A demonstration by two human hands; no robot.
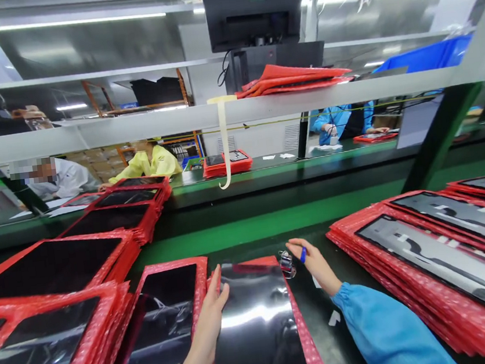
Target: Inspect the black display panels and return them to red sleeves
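A glossy black screen panel [256,320] lies in front of me over a red bubble-wrap sleeve [308,338]. My left hand [206,323] rests along the panel's left edge, fingers stretched out and thumb at the glass. Beyond the panel's upper right corner, my right hand [317,264] is closed in a pinch around a small blue object [303,254], whose kind I cannot make out. Close to those fingertips is a small shiny, clear-and-metal item [287,264]; whether the fingers touch it is unclear.
Stacked panels on red sleeves stand at left [50,265]; another panel [165,313] lies beside my left hand. Panels with grey backs [434,248] are piled at right. White scraps [334,317] dot the dark bench. A tape strip [224,143] hangs from the shelf rail. Co-workers sit opposite.
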